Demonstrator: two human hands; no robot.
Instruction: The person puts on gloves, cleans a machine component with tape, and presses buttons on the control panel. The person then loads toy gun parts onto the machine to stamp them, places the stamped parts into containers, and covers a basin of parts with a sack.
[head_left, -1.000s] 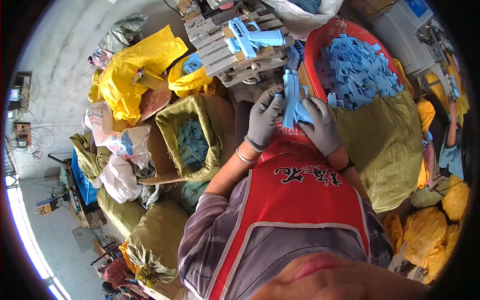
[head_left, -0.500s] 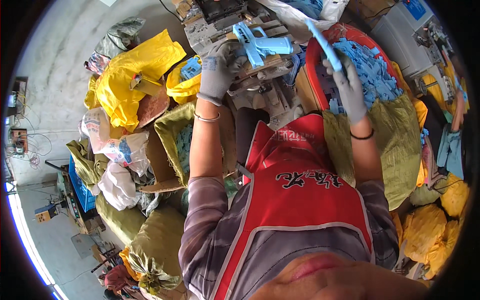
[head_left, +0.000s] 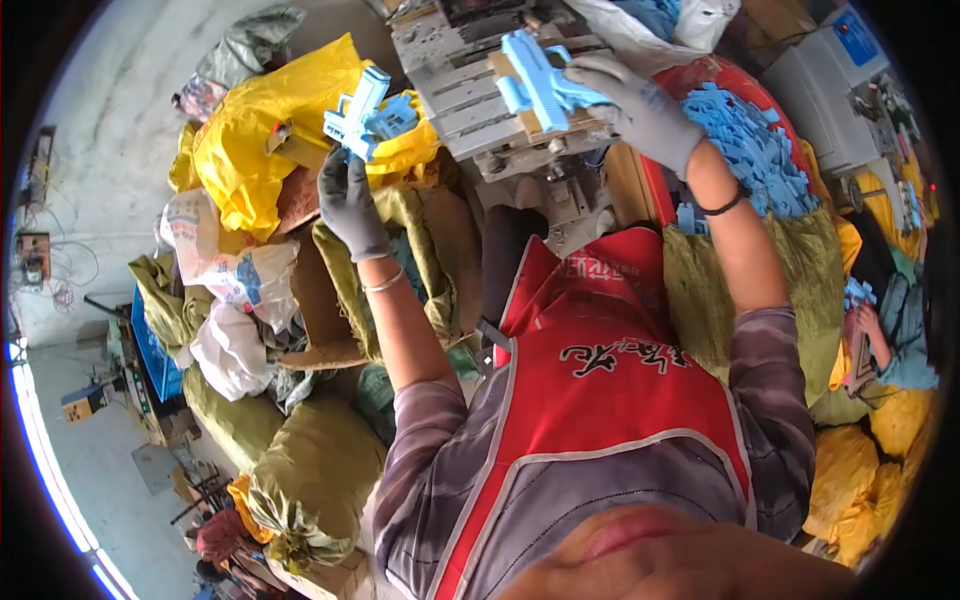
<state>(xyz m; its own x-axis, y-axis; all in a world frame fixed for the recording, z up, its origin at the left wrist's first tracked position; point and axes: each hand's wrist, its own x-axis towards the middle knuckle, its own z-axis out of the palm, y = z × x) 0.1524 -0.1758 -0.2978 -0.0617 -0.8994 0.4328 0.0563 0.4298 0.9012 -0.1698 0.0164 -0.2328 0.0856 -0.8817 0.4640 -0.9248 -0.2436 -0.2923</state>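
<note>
Slatted plate (head_left: 450,82): left fingers (head_left: 334,178) hold blue pistol (head_left: 364,100) beyond edge.

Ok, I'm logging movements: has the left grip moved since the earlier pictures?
Yes: the left grip has moved leftward, away from the slatted table.

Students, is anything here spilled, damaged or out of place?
Nothing plainly stands out: the left hand holds one blue toy pistol, the right hand touches another over the slatted metal worktop, and blue plastic parts are heaped inside the red tub.
</note>
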